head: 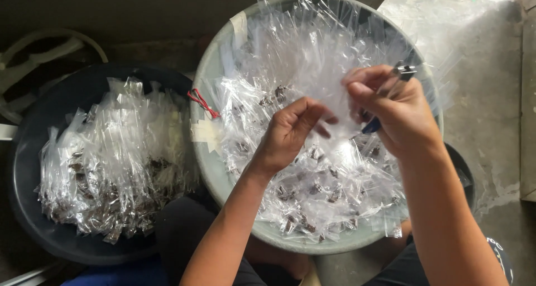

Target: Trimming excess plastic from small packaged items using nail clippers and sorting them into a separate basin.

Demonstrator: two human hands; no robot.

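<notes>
The left hand point(290, 132) hovers over the middle of a round pale grey-green plastic basin point(207, 74), fingers curled inward with the thumb tucked toward them, pinching what seems to be a small clear plastic sachet point(329, 104); the film is so transparent against the heap below that its edges are hard to make out. At 3 o'clock from it, just beside, the right hand point(396, 110) is closed too: its fingertips nip the same film, and it also grips a small tool with a dark blue handle and a metal head point(403, 71), whose head sticks out at 12 o'clock above the knuckles while the handle pokes out at 7 o'clock under the palm.

The basin is heaped with many small clear plastic sachets point(312, 196), each holding a dark brown lump at one end. Strips of pale tape point(205, 132) patch the rim at 9 o'clock, and a red elastic band point(203, 103) lies on the rim there.

At 9 o'clock from the basin, touching it, sits a round dark blue plastic tub point(33, 219) with another pile of filled clear bags point(106, 163). Bare grey concrete floor point(491, 96) shows at 3 o'clock.
</notes>
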